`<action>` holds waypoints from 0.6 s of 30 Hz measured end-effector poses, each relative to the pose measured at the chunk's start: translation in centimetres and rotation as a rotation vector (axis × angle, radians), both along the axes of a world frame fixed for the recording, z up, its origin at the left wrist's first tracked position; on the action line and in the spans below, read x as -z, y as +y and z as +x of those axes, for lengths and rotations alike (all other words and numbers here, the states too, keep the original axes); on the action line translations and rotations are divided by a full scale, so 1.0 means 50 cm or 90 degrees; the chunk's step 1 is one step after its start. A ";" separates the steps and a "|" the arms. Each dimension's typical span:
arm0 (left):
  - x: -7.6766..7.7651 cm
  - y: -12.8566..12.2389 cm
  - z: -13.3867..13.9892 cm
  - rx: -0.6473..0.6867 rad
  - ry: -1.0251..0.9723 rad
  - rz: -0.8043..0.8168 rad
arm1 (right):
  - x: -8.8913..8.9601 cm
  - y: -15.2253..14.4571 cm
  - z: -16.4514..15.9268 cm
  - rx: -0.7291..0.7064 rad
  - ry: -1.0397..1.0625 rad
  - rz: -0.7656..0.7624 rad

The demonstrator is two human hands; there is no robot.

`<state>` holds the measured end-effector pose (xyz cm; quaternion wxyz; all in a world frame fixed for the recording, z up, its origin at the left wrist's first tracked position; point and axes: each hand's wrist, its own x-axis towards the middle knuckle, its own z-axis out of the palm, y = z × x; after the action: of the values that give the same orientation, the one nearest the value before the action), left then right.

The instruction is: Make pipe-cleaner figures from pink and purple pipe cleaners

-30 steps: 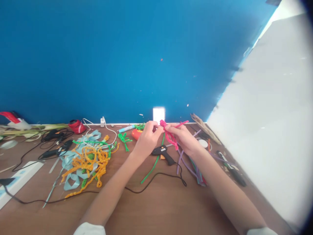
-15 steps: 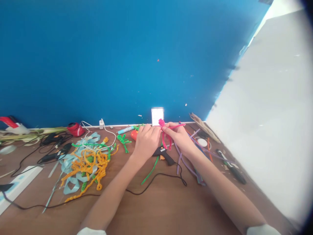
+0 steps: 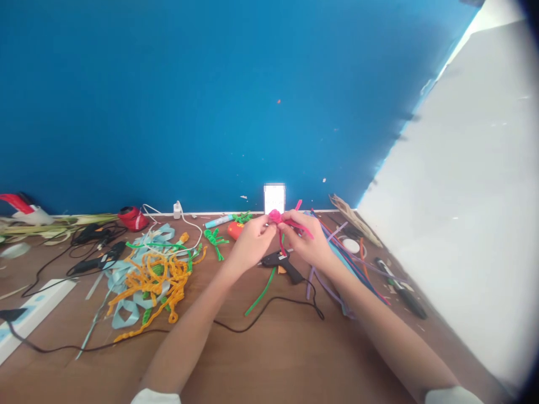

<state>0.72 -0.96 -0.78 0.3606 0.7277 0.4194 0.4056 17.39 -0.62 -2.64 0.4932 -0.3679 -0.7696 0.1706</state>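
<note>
Between my two hands, above the back of the table, is a bunched pink pipe cleaner shape (image 3: 275, 216) with loose pink ends trailing right and down. My left hand (image 3: 254, 238) pinches its left side with thumb and fingers. On the other side my right hand (image 3: 306, 234) grips it, and pink strands stick out past those fingers. A black glue gun (image 3: 283, 264) lies on the table just below the hands. Behind them, a bright phone-like screen (image 3: 274, 197) leans against the blue wall. A green pipe cleaner figure (image 3: 216, 242) rests left of my left hand.
To the left is a tangle of orange pipe cleaners (image 3: 158, 280) and light blue ribbon (image 3: 126, 314). A white power strip (image 3: 40, 311) lies at far left. Purple pipe cleaners (image 3: 326, 289) and a dark-handled cutter (image 3: 406, 297) are at right. A black cord (image 3: 269, 303) crosses the table.
Both hands have turned around the pink piece; its bunched part sits lower, and one loose end now points up behind my right hand. The view has shifted slightly.
</note>
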 end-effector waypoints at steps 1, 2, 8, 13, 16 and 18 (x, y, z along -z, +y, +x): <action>-0.007 -0.001 -0.007 0.043 -0.053 -0.060 | 0.000 0.002 0.004 -0.020 -0.025 0.039; -0.013 -0.001 -0.015 0.075 -0.083 -0.123 | -0.002 0.004 0.010 -0.044 -0.056 0.081; -0.017 0.011 -0.054 0.326 -0.193 -0.429 | -0.034 -0.002 0.041 -0.173 -0.206 0.259; -0.010 0.015 -0.043 0.265 -0.191 -0.328 | -0.046 -0.015 0.043 -0.081 -0.190 0.241; -0.022 0.008 -0.041 0.125 -0.148 -0.150 | -0.046 -0.020 0.033 -0.014 -0.043 0.105; -0.031 0.003 -0.042 0.038 -0.100 -0.002 | -0.049 -0.023 0.026 -0.007 0.087 -0.043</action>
<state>-1.40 -0.80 0.77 0.4057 0.7053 0.3682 0.4500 18.67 -1.79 -0.20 0.5306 -0.3675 -0.7302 0.2241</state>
